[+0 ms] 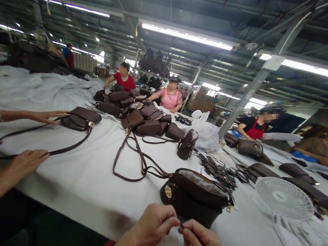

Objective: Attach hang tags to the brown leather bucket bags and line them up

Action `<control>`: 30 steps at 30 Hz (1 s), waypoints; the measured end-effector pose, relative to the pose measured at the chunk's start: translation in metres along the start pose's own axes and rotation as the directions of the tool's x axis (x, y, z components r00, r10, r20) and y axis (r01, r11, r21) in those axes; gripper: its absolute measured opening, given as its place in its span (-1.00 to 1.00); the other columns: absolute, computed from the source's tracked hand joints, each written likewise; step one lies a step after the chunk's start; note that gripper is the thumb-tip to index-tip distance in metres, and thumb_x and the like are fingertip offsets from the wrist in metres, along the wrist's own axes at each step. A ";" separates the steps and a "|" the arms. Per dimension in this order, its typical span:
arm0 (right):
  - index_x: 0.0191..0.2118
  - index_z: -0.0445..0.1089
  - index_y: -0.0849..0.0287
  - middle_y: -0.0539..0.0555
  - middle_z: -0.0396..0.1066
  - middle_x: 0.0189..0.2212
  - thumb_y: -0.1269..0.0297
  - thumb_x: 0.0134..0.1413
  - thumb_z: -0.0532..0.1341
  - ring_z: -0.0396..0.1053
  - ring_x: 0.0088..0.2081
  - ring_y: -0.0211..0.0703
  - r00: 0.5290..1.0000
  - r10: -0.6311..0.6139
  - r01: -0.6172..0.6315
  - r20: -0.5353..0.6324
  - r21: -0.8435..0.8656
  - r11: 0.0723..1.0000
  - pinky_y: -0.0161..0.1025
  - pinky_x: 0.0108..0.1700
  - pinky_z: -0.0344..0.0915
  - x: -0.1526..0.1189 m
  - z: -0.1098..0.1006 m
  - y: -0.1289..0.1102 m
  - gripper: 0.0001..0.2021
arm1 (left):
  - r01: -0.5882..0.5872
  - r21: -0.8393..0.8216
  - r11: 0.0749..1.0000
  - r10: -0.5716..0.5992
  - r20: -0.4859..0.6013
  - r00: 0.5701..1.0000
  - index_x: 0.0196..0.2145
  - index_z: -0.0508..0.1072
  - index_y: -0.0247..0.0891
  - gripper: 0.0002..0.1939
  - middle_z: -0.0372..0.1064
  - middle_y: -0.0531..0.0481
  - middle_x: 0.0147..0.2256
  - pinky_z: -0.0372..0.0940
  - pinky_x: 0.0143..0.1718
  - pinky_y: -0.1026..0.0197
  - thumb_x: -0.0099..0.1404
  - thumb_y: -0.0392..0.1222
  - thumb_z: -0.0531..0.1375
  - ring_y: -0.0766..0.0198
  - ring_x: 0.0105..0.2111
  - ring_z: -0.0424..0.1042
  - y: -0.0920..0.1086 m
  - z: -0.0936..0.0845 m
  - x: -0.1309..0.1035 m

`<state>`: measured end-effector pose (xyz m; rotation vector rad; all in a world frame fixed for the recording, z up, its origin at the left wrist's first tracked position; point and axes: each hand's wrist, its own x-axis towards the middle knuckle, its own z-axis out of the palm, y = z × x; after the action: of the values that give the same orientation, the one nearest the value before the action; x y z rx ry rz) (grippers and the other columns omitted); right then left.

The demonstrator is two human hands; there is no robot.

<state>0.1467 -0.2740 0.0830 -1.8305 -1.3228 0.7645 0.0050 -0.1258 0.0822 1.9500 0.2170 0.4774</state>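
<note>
My left hand [158,223] and my right hand [200,238] meet low in the head view, in front of a dark brown handbag [196,201]. Both are closed in a pinch on a small dark strip [181,227], mostly hidden by the fingers; its exact kind does not show. The handbag stands on the white tabletop with its top gaping and clear plastic inside. It has a round gold emblem on its side and a gold zip pull at the right end. Its long strap [115,170] loops away across the table to the left.
At left, a co-worker's hands rest by another brown bag [80,117] and its strap. Brown bags [146,119] are piled farther back. Dark straps [216,168] lie heaped right of my handbag, near a white fan [284,198]. Other people work across the table.
</note>
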 end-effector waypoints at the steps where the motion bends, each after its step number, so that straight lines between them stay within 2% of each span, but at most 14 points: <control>1: -0.38 0.45 0.13 0.02 0.34 -0.57 -0.14 0.20 0.02 0.25 -0.51 -0.24 0.999 -0.044 0.043 -0.008 -0.067 0.997 -0.34 -0.41 0.21 0.003 -0.008 -0.007 -0.54 | 0.014 -0.051 0.999 -0.017 -0.056 0.998 -0.43 0.44 -0.28 -0.67 0.36 0.05 -0.51 0.18 -0.40 0.33 0.37 -0.10 0.01 0.33 -0.48 0.31 -0.007 0.001 0.003; 3: -0.27 0.49 0.10 0.03 0.35 -0.58 -0.11 0.21 0.02 0.28 -0.52 -0.20 0.993 -0.110 0.103 -0.033 -0.182 0.978 -0.33 -0.43 0.23 0.012 -0.024 -0.022 -0.56 | 0.051 -0.076 0.996 -0.065 -0.185 0.981 -0.28 0.47 -0.30 -0.65 0.44 -0.05 -0.34 0.24 -0.23 0.27 0.39 -0.07 -0.04 0.25 -0.31 0.38 -0.021 0.003 0.012; 5: -0.19 0.49 0.08 0.04 0.39 -0.55 -0.07 0.22 0.04 0.31 -0.51 -0.17 0.982 -0.170 0.140 -0.077 -0.294 0.946 -0.32 -0.43 0.25 0.023 -0.039 -0.039 -0.60 | 0.095 -0.041 0.995 -0.102 -0.265 0.959 -0.12 0.45 -0.29 -0.67 0.43 -0.12 -0.16 0.23 -0.06 0.19 0.38 -0.10 -0.04 0.17 -0.14 0.37 -0.035 0.005 0.022; 8: -0.22 0.50 0.05 0.08 0.44 -0.40 0.04 0.23 0.07 0.38 -0.38 -0.13 0.958 -0.279 0.219 -0.062 -0.466 0.857 -0.30 -0.33 0.28 0.042 -0.059 -0.066 -0.70 | 0.103 -0.031 0.994 -0.107 -0.284 0.953 0.03 0.38 -0.28 -0.63 0.34 -0.18 0.05 0.13 0.13 0.07 0.36 -0.10 0.00 0.08 0.05 0.28 -0.054 0.011 0.037; 11: -0.24 0.48 0.05 0.06 0.40 -0.39 0.13 0.27 0.03 0.38 -0.36 -0.16 0.943 -0.332 0.267 0.006 -0.608 0.748 -0.29 -0.34 0.24 0.061 -0.072 -0.087 -0.72 | 0.046 -0.130 0.990 -0.086 -0.315 0.945 0.15 0.28 -0.26 -0.52 0.20 -0.19 0.19 0.00 0.24 0.00 0.34 -0.02 0.04 0.03 0.17 0.16 -0.066 0.016 0.053; 14: -0.26 0.46 0.07 0.03 0.38 -0.42 0.20 0.29 0.01 0.37 -0.40 -0.20 0.949 -0.312 0.235 0.039 -0.747 0.621 -0.30 -0.35 0.19 0.079 -0.078 -0.097 -0.72 | -0.035 -0.325 0.945 -0.065 -0.291 0.955 0.10 0.34 -0.24 -0.54 0.33 -0.13 0.09 0.10 0.19 0.02 0.32 0.01 0.07 0.05 0.10 0.26 -0.071 0.017 0.072; 17: -0.26 0.46 0.05 0.01 0.41 -0.42 0.25 0.28 0.04 0.40 -0.37 -0.21 0.962 -0.265 0.181 0.058 -0.865 0.469 -0.31 -0.34 0.16 0.096 -0.082 -0.099 -0.76 | -0.102 -0.561 0.821 -0.072 -0.280 0.957 0.04 0.37 -0.23 -0.57 0.40 -0.07 0.00 0.20 0.09 0.07 0.25 -0.03 0.15 0.06 0.04 0.32 -0.069 0.015 0.088; 19: -0.29 0.46 0.06 0.01 0.44 -0.41 0.27 0.29 0.05 0.42 -0.34 -0.19 0.974 -0.218 0.146 0.067 -0.919 0.367 -0.32 -0.35 0.14 0.107 -0.082 -0.100 -0.76 | -0.121 -0.655 0.746 -0.119 -0.310 0.943 -0.01 0.41 -0.22 -0.58 0.43 -0.06 -0.06 0.24 0.03 0.09 0.19 -0.07 0.21 0.05 0.00 0.34 -0.067 0.014 0.097; 22: -0.34 0.45 0.10 0.04 0.47 -0.41 0.28 0.29 0.03 0.46 -0.34 -0.17 0.988 -0.135 0.102 0.072 -0.968 0.228 -0.32 -0.41 0.10 0.120 -0.080 -0.102 -0.73 | -0.115 -0.709 0.696 -0.198 -0.342 0.919 -0.16 0.47 -0.24 -0.68 0.47 -0.06 -0.18 0.28 -0.08 0.12 0.10 -0.15 0.25 0.07 -0.10 0.39 -0.064 0.014 0.104; 25: -0.33 0.45 0.12 0.08 0.48 -0.38 0.32 0.29 0.00 0.48 -0.36 -0.13 0.993 -0.070 0.098 0.090 -0.988 0.119 -0.31 -0.46 0.09 0.131 -0.074 -0.106 -0.72 | -0.126 -0.758 0.640 -0.228 -0.344 0.911 -0.27 0.48 -0.25 -0.75 0.46 -0.03 -0.29 0.28 -0.15 0.17 0.02 -0.25 0.22 0.14 -0.21 0.41 -0.061 0.015 0.106; 27: -0.29 0.47 0.14 0.14 0.49 -0.35 0.36 0.28 -0.01 0.50 -0.35 -0.08 0.994 -0.031 0.111 0.109 -0.991 0.073 -0.30 -0.46 0.12 0.138 -0.069 -0.110 -0.71 | -0.140 -0.774 0.617 -0.233 -0.350 0.907 -0.31 0.47 -0.25 -0.76 0.45 -0.01 -0.34 0.27 -0.17 0.20 -0.01 -0.29 0.20 0.18 -0.25 0.41 -0.059 0.015 0.106; 30: -0.25 0.50 0.18 0.24 0.50 -0.32 0.44 0.23 0.01 0.51 -0.31 -0.01 0.988 0.039 0.146 0.148 -0.988 0.060 -0.27 -0.39 0.23 0.147 -0.061 -0.116 -0.71 | -0.150 -0.779 0.608 -0.239 -0.361 0.901 -0.32 0.47 -0.25 -0.77 0.45 0.01 -0.34 0.26 -0.17 0.21 -0.02 -0.31 0.19 0.20 -0.27 0.40 -0.057 0.014 0.106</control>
<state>0.1783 -0.1244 0.2070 -2.7403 -2.3570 -0.3840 0.1101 -0.0758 0.0500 0.9176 0.2755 0.8142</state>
